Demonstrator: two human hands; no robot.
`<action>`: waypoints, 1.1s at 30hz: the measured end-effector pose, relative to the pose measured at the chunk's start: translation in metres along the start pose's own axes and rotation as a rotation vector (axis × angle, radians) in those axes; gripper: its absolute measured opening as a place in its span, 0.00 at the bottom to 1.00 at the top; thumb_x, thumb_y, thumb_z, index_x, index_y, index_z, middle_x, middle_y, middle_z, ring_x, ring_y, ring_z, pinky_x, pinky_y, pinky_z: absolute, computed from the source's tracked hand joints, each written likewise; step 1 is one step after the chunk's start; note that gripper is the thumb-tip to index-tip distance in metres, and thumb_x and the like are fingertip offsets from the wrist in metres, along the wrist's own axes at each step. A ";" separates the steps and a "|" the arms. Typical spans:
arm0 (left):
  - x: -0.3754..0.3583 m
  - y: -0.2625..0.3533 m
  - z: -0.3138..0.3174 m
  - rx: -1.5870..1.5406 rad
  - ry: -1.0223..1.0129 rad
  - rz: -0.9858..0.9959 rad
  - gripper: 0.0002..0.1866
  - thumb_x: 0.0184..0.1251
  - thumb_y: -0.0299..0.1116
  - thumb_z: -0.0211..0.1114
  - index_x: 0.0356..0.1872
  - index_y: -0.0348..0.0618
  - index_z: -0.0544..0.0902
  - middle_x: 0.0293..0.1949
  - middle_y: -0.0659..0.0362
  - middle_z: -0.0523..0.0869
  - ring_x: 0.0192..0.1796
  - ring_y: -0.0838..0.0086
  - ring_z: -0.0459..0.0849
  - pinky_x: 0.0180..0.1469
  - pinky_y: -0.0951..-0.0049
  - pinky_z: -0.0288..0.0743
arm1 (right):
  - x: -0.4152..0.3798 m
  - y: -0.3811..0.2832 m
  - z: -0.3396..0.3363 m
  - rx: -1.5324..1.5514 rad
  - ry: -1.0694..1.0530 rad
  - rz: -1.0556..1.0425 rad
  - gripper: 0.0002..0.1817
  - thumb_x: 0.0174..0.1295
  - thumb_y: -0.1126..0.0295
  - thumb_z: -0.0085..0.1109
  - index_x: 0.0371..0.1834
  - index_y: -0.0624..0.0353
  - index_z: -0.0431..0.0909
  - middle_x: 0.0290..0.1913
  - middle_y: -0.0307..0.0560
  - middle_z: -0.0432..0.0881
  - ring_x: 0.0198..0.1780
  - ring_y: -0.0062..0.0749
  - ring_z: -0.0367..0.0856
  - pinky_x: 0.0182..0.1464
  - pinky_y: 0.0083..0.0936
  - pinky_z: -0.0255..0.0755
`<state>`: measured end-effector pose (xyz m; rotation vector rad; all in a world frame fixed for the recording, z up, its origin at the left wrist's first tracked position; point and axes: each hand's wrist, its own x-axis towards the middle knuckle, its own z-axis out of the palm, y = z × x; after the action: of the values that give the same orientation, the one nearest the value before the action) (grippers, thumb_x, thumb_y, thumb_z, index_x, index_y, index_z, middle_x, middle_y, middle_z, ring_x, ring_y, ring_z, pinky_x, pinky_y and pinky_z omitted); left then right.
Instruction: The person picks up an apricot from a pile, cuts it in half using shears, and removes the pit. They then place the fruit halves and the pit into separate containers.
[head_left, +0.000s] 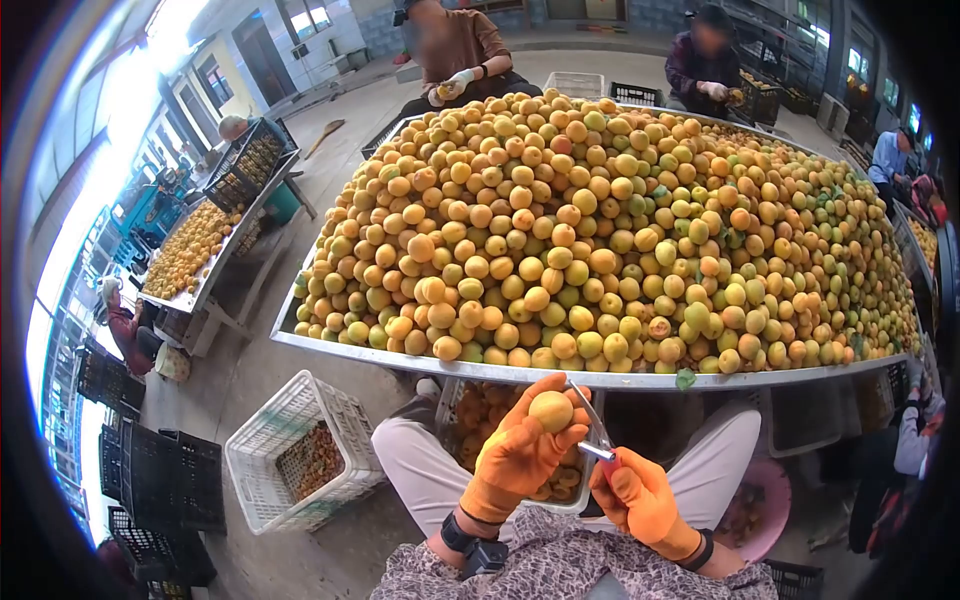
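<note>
My left hand [528,452], in an orange glove, holds a yellow apricot [551,411] with its fingers curled around the fruit, palm turned up. In my right hand [645,503], also gloved in orange, is a red-handled tool with a slim metal blade [597,420]. The blade points up and away from me, close against the right side of the apricot. Below my hands, between my knees, a crate [585,485] contains orange fruit pieces, partly hidden by the left hand. Just beyond them runs the metal rim of a sorting table [470,371] heaped with apricots [600,240].
A white plastic crate [352,420] with dark reddish contents stands on the floor at my left; black crates [170,480] are stacked further left. A pink basin [760,505] sits at my right. Two people [460,50] work across the table, others at the sides.
</note>
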<state>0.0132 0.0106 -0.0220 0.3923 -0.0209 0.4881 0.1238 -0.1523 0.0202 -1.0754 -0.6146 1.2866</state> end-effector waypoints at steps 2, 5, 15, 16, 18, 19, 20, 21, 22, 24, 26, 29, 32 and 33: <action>-0.002 -0.002 0.004 0.060 0.138 0.031 0.35 0.67 0.39 0.66 0.70 0.37 0.61 0.63 0.46 0.74 0.56 0.60 0.81 0.59 0.65 0.78 | -0.002 -0.001 -0.001 -0.039 0.047 0.006 0.26 0.70 0.44 0.52 0.38 0.61 0.73 0.21 0.34 0.66 0.19 0.13 0.57 0.21 0.14 0.50; -0.001 0.002 -0.006 -0.106 -0.060 -0.033 0.33 0.70 0.39 0.62 0.72 0.42 0.61 0.58 0.48 0.77 0.46 0.65 0.81 0.48 0.71 0.78 | -0.003 -0.004 -0.001 -0.034 0.043 0.027 0.27 0.69 0.43 0.53 0.37 0.61 0.74 0.21 0.33 0.67 0.19 0.12 0.57 0.22 0.14 0.49; -0.012 0.016 0.011 1.063 0.314 0.070 0.28 0.61 0.22 0.65 0.64 0.45 0.71 0.46 0.58 0.77 0.47 0.76 0.79 0.49 0.74 0.77 | 0.001 0.003 -0.009 -0.080 0.061 0.039 0.26 0.69 0.44 0.53 0.38 0.61 0.74 0.20 0.33 0.67 0.19 0.12 0.58 0.22 0.13 0.49; -0.011 0.016 0.006 1.012 0.269 0.107 0.28 0.57 0.20 0.68 0.61 0.43 0.73 0.46 0.59 0.77 0.48 0.77 0.79 0.51 0.75 0.76 | 0.001 0.003 -0.009 -0.090 0.048 0.020 0.26 0.69 0.44 0.53 0.38 0.61 0.74 0.20 0.33 0.67 0.19 0.12 0.58 0.22 0.13 0.50; -0.010 0.016 0.004 0.961 0.223 0.144 0.29 0.52 0.17 0.70 0.58 0.41 0.74 0.47 0.59 0.78 0.50 0.78 0.79 0.53 0.75 0.76 | 0.001 0.003 -0.010 -0.100 0.035 0.001 0.25 0.70 0.45 0.53 0.38 0.61 0.74 0.20 0.33 0.67 0.19 0.12 0.58 0.22 0.13 0.50; -0.009 0.015 0.004 0.983 0.239 0.145 0.28 0.51 0.17 0.70 0.57 0.41 0.75 0.45 0.60 0.78 0.50 0.78 0.79 0.52 0.76 0.75 | 0.002 0.004 -0.011 -0.100 0.022 0.014 0.25 0.70 0.45 0.53 0.38 0.61 0.74 0.20 0.33 0.67 0.19 0.12 0.58 0.22 0.13 0.50; -0.009 0.014 0.004 1.004 0.257 0.146 0.28 0.50 0.18 0.70 0.56 0.40 0.76 0.43 0.62 0.78 0.49 0.78 0.79 0.52 0.76 0.75 | 0.002 0.004 -0.011 -0.101 0.009 0.028 0.24 0.70 0.46 0.53 0.38 0.61 0.75 0.20 0.33 0.67 0.19 0.12 0.58 0.22 0.13 0.50; -0.009 0.014 0.004 1.027 0.276 0.146 0.27 0.49 0.18 0.70 0.54 0.39 0.77 0.42 0.63 0.78 0.49 0.77 0.79 0.52 0.77 0.75 | 0.002 0.005 -0.011 -0.100 0.007 0.032 0.24 0.70 0.46 0.53 0.38 0.61 0.75 0.20 0.33 0.67 0.19 0.12 0.58 0.22 0.13 0.50; -0.009 0.014 0.002 1.026 0.279 0.144 0.27 0.49 0.18 0.70 0.54 0.39 0.77 0.42 0.63 0.78 0.49 0.77 0.79 0.52 0.77 0.75 | 0.003 0.005 -0.011 -0.091 0.002 0.034 0.24 0.71 0.46 0.52 0.38 0.61 0.75 0.20 0.34 0.67 0.20 0.13 0.58 0.22 0.13 0.51; -0.008 0.013 -0.003 1.156 0.241 0.142 0.25 0.46 0.19 0.70 0.51 0.41 0.80 0.40 0.61 0.78 0.47 0.74 0.79 0.50 0.75 0.75 | 0.003 0.006 -0.012 -0.080 0.002 0.040 0.24 0.71 0.47 0.52 0.38 0.61 0.75 0.20 0.34 0.67 0.20 0.13 0.58 0.22 0.13 0.51; -0.006 0.009 -0.003 1.252 0.220 0.176 0.24 0.45 0.20 0.69 0.49 0.43 0.81 0.40 0.59 0.77 0.45 0.71 0.79 0.49 0.74 0.75 | 0.005 0.007 -0.013 -0.094 -0.015 0.038 0.23 0.71 0.47 0.52 0.38 0.60 0.75 0.20 0.34 0.67 0.20 0.13 0.58 0.23 0.14 0.51; -0.004 0.007 0.003 1.445 0.174 0.199 0.24 0.44 0.21 0.69 0.48 0.45 0.81 0.40 0.56 0.76 0.44 0.65 0.79 0.47 0.70 0.75 | 0.010 0.015 -0.013 -0.077 0.006 0.022 0.23 0.71 0.48 0.53 0.38 0.61 0.75 0.20 0.33 0.67 0.20 0.13 0.58 0.23 0.14 0.51; -0.005 0.004 0.008 1.565 0.132 0.175 0.24 0.44 0.21 0.68 0.49 0.45 0.81 0.41 0.54 0.75 0.44 0.60 0.79 0.47 0.67 0.76 | 0.015 0.020 -0.012 -0.064 0.012 0.005 0.22 0.71 0.49 0.53 0.38 0.61 0.75 0.20 0.32 0.66 0.21 0.13 0.58 0.23 0.15 0.51; -0.004 0.002 0.009 1.589 0.113 0.170 0.24 0.44 0.21 0.68 0.49 0.45 0.81 0.42 0.54 0.74 0.45 0.58 0.79 0.47 0.66 0.76 | 0.016 0.022 -0.013 -0.063 0.015 0.006 0.22 0.71 0.49 0.53 0.38 0.61 0.75 0.20 0.32 0.66 0.21 0.13 0.58 0.23 0.15 0.51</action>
<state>0.0089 0.0070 -0.0130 1.9261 0.4753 0.6193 0.1286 -0.1420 -0.0080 -1.1382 -0.6447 1.2712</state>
